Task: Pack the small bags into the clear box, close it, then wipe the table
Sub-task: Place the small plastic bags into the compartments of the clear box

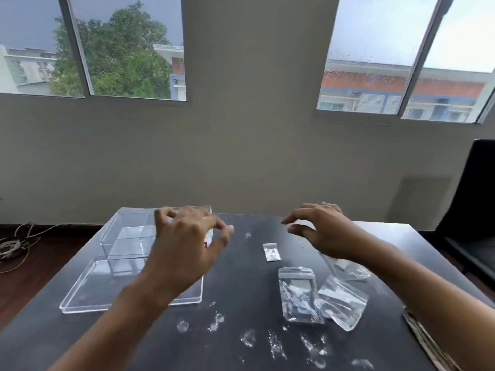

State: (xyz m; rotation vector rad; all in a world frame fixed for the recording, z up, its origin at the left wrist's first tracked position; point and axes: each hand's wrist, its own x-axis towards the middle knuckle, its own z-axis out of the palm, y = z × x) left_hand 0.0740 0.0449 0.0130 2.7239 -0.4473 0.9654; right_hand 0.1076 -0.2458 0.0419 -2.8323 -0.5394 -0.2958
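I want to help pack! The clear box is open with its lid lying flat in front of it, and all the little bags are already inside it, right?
Not quite. The clear box is open and its lid lies flat in front of it, but the little bags are still out on the table, as the head view shows. Both hands hover empty.

Clear box (128, 236) and clear bags (300, 293) on a black table (241, 277).

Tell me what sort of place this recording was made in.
Probably an upper-floor room in an office or flat, not a workshop: a dark rectangular table stands against a plain grey wall, metal-framed windows look onto neighbouring buildings and a tree, and a black chair stands to the right.
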